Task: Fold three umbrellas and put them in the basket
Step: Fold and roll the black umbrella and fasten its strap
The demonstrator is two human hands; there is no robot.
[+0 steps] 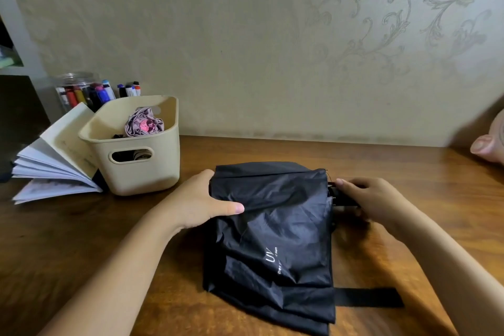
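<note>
The black umbrella [275, 229] is lying collapsed on the wooden worktop [81, 240], near the middle of the view and just toward 6 o'clock. Its canopy is spreading flat in loose, wrinkled, overlapping pleats, matte black with a faint sheen. White "UV" lettering is showing on a lower fold. A black closing strap [368, 297] is sticking out flat from its 4 o'clock corner.

The left grip [201, 199] is grasping the umbrella's 10 o'clock end, with the thumb lying on top of the fabric and the fingers wrapping out of sight behind it. The right grip [373, 199] is closing on the black handle [342, 199] poking out at the umbrella's 2 o'clock side. That hand is blurred.

At 10 o'clock from the umbrella a beige plastic basket [131, 172] is standing on the worktop, apart from the fabric. A mauve folded umbrella [144, 124] with a pink cap is standing on end inside it. Something dark is showing through the basket's handle slot.

An open book [54, 161] is fanning its pages against the basket's 9 o'clock side. Behind it, a clear jar of markers [79, 90] is standing. At the 3 o'clock edge of the view, another person's thumb tip [488, 144] is showing.
</note>
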